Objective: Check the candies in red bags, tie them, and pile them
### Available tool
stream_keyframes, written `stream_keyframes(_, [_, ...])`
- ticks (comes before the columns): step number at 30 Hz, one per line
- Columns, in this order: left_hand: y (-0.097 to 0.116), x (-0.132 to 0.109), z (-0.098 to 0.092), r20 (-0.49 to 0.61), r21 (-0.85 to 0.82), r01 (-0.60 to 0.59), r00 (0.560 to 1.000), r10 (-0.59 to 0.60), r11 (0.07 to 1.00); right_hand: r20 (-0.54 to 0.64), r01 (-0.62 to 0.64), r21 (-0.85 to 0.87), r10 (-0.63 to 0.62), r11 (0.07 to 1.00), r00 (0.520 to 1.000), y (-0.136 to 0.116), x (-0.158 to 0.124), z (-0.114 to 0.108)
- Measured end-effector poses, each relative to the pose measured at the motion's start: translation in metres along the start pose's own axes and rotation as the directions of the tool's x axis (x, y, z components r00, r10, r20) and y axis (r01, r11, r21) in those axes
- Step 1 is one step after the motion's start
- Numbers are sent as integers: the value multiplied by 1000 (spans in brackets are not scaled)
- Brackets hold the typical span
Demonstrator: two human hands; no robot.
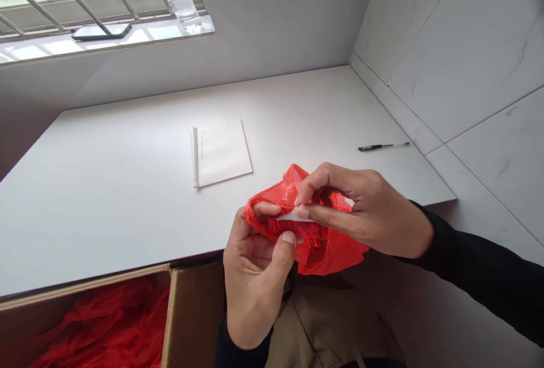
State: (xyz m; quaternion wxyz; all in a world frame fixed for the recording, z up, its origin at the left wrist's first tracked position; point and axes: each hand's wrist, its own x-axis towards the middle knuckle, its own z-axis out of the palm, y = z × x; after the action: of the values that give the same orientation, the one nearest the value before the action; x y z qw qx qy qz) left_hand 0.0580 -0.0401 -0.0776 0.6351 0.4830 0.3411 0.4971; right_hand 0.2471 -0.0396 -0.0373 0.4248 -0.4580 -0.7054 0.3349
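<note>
Both hands are at a red plastic bag in front of the table's near edge. My left hand grips the bag's rim at its left side, fingers inside the mouth and thumb outside. Over the opening, my right hand pinches a small white piece, perhaps paper, between thumb and forefinger. Small red wrapped items show inside the bag; their kind I cannot make out. The right hand hides part of the bag's far side.
A white table bears a notepad and a black pen. Below its front edge stands a cardboard box holding red plastic bags. A phone lies on the barred window's sill. A tiled wall bounds the right.
</note>
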Motion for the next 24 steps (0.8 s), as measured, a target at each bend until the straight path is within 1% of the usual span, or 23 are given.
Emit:
stream_keyframes(17, [2,1,0,-14,15,37,999,-37,999,-10,3,13,-3,1000,1000,-1,1,-2])
stream_keyframes(24, [2,1,1,-2,-17,18,1000,-18,1000,-9,-42,5,42,999,999,-2,0,-3])
